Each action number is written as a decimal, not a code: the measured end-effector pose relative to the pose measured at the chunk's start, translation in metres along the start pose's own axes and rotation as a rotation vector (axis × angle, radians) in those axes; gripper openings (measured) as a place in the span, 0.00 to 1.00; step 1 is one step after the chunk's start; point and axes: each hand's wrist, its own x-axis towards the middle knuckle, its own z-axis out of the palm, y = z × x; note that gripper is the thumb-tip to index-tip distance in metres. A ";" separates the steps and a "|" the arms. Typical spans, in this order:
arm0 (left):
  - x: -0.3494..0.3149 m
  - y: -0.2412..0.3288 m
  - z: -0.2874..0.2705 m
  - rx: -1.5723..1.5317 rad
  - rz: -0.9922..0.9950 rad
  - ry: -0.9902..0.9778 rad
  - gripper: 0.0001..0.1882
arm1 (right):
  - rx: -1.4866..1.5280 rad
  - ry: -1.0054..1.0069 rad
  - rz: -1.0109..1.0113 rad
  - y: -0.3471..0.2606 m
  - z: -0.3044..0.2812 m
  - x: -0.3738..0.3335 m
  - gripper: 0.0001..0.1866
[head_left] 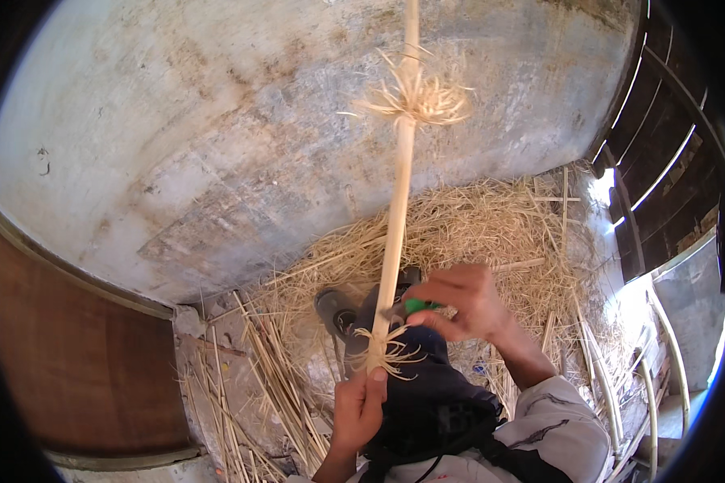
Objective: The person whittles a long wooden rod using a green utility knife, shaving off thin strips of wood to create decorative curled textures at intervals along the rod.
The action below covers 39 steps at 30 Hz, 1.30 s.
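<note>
A long pale stick (395,217), bamboo or wood, rises from my lap past the upper edge of the view. Its lower end is wrapped by my left hand (358,409), thumb along the stick. Just above that thumb, thin curled shavings (387,352) fan out, still attached. A second, thicker ring of curls (419,98) stands out higher up. My right hand (466,304) is closed on a green-handled knife (420,305), its blade against the stick a little above the lower curls. The blade is small and partly blurred.
A heap of straw-like shavings (475,221) covers the floor ahead. Split strips (278,362) lie to the left, near a brown panel (80,370). A stained wall (298,137) stands in front. Long poles (600,370) lean at the right, by dark slats (669,153).
</note>
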 end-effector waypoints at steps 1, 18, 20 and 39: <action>0.001 0.001 0.000 0.003 -0.007 0.014 0.21 | -0.016 0.031 -0.042 -0.004 0.006 -0.002 0.12; -0.002 -0.005 0.005 0.128 0.051 0.048 0.20 | -0.150 0.187 0.104 -0.003 0.001 0.007 0.13; -0.006 -0.009 0.006 0.138 0.020 0.032 0.20 | -0.147 0.265 0.141 0.013 0.002 0.010 0.13; 0.003 0.007 0.004 0.141 0.082 0.102 0.15 | -0.108 -0.009 -0.043 -0.016 0.006 -0.002 0.14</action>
